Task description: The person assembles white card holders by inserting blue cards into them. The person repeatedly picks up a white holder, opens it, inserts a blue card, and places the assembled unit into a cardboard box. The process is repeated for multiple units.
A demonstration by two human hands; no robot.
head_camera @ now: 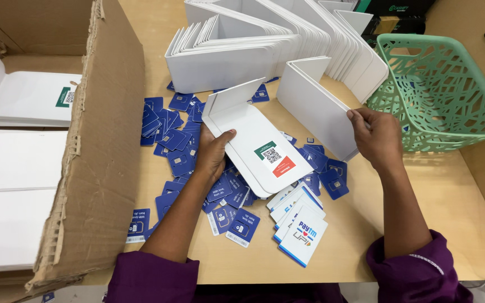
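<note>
1. Two hands in shot, both busy with white folders. The left hand [213, 152] is gripping a flat white folder [256, 147] from underneath, thumb over its left edge, holding it just above the middle of the tabletop [360, 235]. That folder has a small green and red sticker with a square code on it, and its top flap is bent up.
2. The right hand [378, 137] is closed on the near end of another white folder [315, 106], which stands on edge, tilted, right beside the held one.
3. Under and around the left hand there's a loose scatter of blue cards [178, 148], spread over the middle and toward the near edge.
4. A small fanned stack of white leaflets [304, 233] with blue borders sits near the front edge, between the two forearms.
5. Along the far edge, a long row of folded white folders [265, 45] stands upright, curving round.
6. Green plastic basket [450, 90] at the right edge, just past the right hand.
7. Big cardboard box [102, 140] on the left edge, with flat white sheets [18, 163] stacked inside.
</note>
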